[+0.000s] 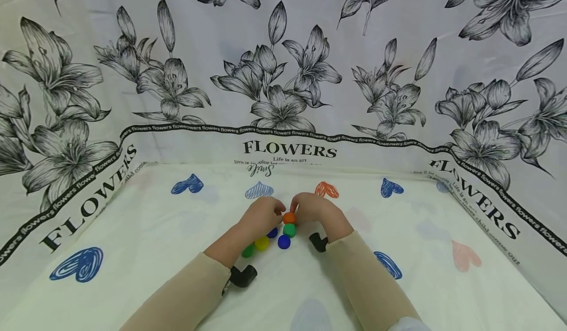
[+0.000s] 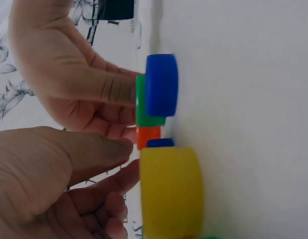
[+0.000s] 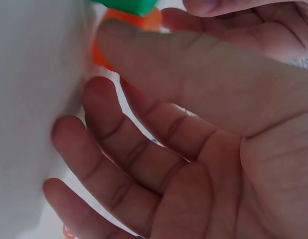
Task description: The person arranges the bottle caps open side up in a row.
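Several thick, coloured discs form two slanting rows that meet at an orange disc (image 1: 289, 218). My right hand (image 1: 312, 208) pinches that orange disc between thumb and index finger, its other fingers spread loosely along the cloth in the right wrist view. A green disc (image 1: 289, 230) and a blue disc (image 1: 284, 242) follow it toward me. On the other side my left hand (image 1: 263, 215) hovers with thumb and index finger apart, fingertips right at the orange disc. Below it sit a second blue disc (image 1: 272, 233), a yellow disc (image 2: 171, 194) and another green disc (image 1: 248, 250), partly hidden.
The discs sit on a white cloth (image 1: 283, 286) printed with hearts. Behind and at both sides rises a flower-printed curtain (image 1: 283, 148). Black camera mounts (image 1: 243, 276) stick out beneath both wrists, the left one close to the nearer green disc.
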Motion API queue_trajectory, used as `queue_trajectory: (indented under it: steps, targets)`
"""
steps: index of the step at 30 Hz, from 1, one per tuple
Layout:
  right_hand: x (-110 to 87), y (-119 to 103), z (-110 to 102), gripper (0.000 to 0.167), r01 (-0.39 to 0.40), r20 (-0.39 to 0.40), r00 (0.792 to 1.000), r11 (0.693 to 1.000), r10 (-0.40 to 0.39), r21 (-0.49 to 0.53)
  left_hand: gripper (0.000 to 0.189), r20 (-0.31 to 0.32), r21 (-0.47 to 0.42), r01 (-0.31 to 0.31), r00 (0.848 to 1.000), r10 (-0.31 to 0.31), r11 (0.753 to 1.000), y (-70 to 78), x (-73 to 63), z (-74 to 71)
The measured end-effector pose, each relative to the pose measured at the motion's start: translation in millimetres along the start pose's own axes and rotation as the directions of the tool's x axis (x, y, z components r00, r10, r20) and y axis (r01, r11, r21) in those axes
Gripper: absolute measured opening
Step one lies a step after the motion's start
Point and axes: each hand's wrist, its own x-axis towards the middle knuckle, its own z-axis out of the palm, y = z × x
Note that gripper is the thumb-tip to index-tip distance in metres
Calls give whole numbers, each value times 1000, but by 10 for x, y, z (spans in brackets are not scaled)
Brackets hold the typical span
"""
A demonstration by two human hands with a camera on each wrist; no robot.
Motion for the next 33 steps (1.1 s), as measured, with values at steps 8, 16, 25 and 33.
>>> queue_trajectory:
  steps: [8,16,25,33]
  targets:
    - [21,-60,75,11,-51,-12,999,999,51,-12,19,1,24,-21,1000,21,999,5,-7,87]
    - [22,-58,50,15,-19,-36,999,1000,20,10,12,-29,38,-51,998,52,998,3,29,82]
    - [42,-40,4,20,44,-94,995,990,-31,137,4,-178,-130,0,984,-23,992,-50,20,22]
    - [105,-16,-21,21,42,-179,984,950,15,309,10,-257,-264,17,962,-88,964,-120,92,-33]
